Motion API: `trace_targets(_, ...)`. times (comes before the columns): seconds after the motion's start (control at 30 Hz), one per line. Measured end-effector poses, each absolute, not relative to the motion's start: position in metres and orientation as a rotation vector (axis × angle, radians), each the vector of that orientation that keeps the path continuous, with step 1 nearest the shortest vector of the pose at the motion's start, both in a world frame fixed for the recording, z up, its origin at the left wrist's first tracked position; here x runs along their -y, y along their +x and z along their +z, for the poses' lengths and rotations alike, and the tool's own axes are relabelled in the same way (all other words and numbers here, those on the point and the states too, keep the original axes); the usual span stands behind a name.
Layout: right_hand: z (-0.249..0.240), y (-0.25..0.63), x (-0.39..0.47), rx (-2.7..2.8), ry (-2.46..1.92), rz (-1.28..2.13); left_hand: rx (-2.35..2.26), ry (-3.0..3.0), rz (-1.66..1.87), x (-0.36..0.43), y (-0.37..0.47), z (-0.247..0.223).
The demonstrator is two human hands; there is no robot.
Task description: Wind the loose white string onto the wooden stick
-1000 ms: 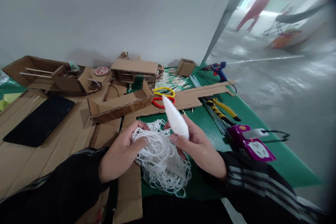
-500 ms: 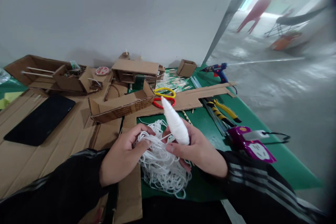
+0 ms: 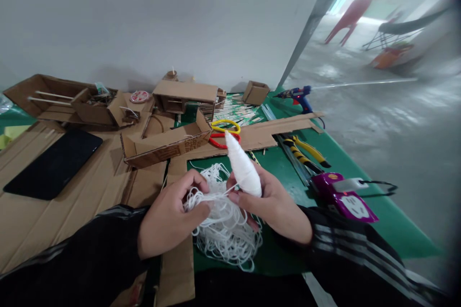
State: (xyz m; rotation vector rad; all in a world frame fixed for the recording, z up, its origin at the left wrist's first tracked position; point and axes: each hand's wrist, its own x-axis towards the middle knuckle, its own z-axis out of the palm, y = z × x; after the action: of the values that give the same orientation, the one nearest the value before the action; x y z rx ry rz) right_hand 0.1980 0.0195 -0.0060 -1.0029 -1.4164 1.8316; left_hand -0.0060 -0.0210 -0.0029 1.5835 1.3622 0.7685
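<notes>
A cone closely wound with white string is gripped in my right hand, its pointed tip tilted up and away to the left. From its lower part a single strand runs left toward the loose white string, which lies in a tangled heap on the green table. My left hand is closed on several loops at the top of that heap. Just beyond the cone's tip are scissors with one yellow and one red handle; cardboard hides their blades.
Cardboard boxes and an open cardboard tray stand along the back. On the left lies a black tablet-like slab. Right of my hands are pliers, a purple power socket and a blue glue gun.
The cone has shifted slightly to the right in my right hand. My left hand's thumb and the string loops in it have moved a little, and the loops sit lower.
</notes>
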Motion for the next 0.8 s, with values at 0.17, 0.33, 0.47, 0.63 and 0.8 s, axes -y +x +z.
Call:
trace_targets(0.17,-0.009,0.196,-0.018,1.398,-1.019,1.826,-1.3,1.779,0.762,0.021,-0.005,0.0)
trace_targets(0.33,-0.009,0.197,-0.018,1.318,-0.909,1.998,-1.341,1.785,0.74,0.019,-0.005,-0.002)
trace_targets(0.47,-0.009,0.2,-0.02,1.286,-0.684,2.242,-1.441,1.819,0.78,0.02,-0.007,-0.004)
trace_targets(0.63,-0.008,0.209,-0.026,1.377,-0.702,2.103,-1.485,2.024,0.89,0.021,-0.009,-0.004)
trace_targets(0.8,0.01,0.229,-0.039,1.906,-0.89,1.691,-1.41,2.1,0.93,0.018,-0.011,-0.007)
